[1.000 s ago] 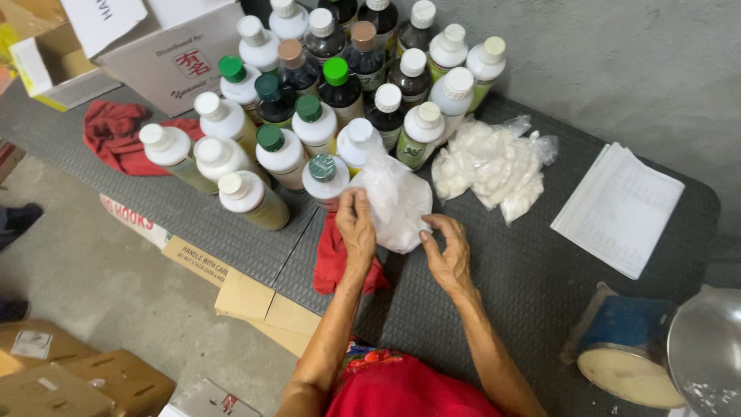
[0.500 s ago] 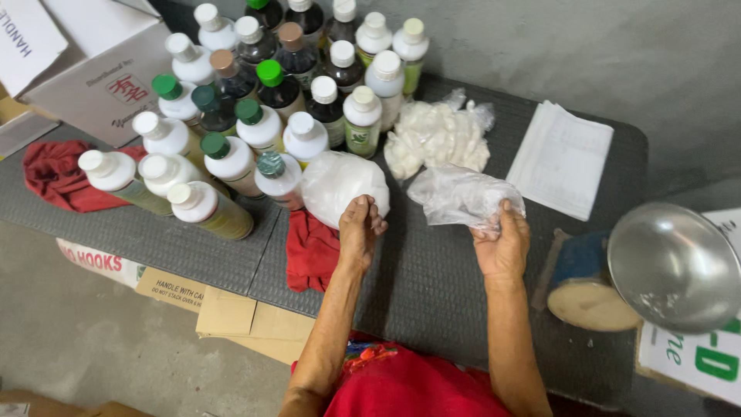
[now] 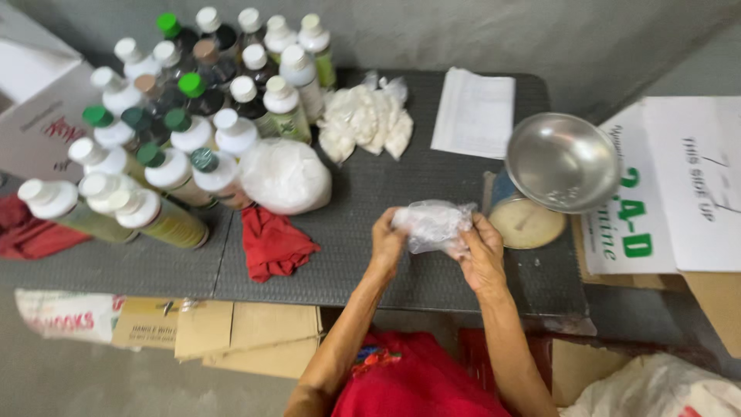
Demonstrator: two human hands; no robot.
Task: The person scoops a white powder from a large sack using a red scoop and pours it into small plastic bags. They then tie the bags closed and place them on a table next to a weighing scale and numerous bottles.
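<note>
On the grey table (image 3: pixel 370 193) I see bottles (image 3: pixel 193 131), then a metal bowl (image 3: pixel 562 161) on a scale. Since a moment ago, both hands have shifted right toward it. My left hand (image 3: pixel 386 241) and right hand (image 3: pixel 482 251) pinch the small clear bag (image 3: pixel 432 224) between them, fingers closed on it.

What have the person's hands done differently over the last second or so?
The left hand let go of the big white bag and moved right to join the right hand; both now grip the small clear plastic bag, which sits near the metal scale bowl. The bottles, red cloth and pile of small bags stayed put.
</note>
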